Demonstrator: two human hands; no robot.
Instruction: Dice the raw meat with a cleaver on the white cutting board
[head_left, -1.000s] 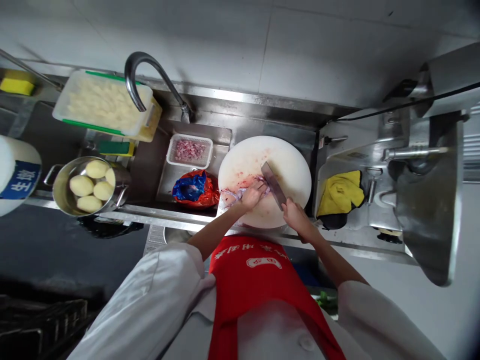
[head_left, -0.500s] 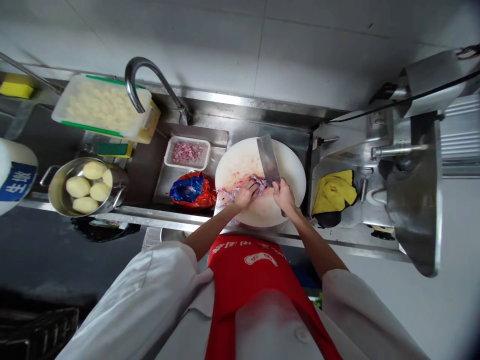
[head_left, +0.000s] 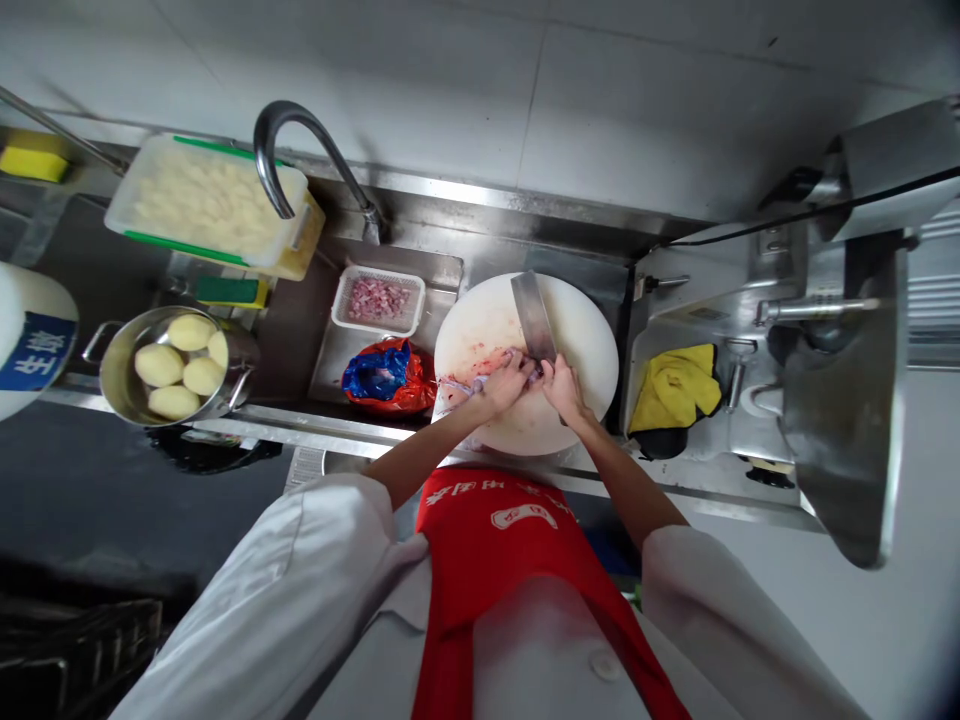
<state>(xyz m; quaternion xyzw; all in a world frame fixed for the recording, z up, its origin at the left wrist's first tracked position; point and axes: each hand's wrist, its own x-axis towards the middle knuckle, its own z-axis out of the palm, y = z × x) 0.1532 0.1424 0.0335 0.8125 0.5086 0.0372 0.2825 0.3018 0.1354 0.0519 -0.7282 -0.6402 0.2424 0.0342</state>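
Note:
On the round white cutting board lies a strip of pale, purplish raw meat among reddish smears. My left hand is closed over the meat, which partly hides it. My right hand grips a cleaver near its handle, the broad blade pointing away from me. The two hands almost meet, with a bit of meat at their fingertips. Most of the cleaver's handle is covered by my right hand.
Left of the board, the sink holds a white basket of chopped pink pieces and a red and blue plastic bag. Further left are a pot of peeled potatoes and a tap. A yellow cloth lies to the right.
My left hand has slid right along the meat, closer to the cleaver. My right hand's fingers have come up against it. The view has shifted slightly.

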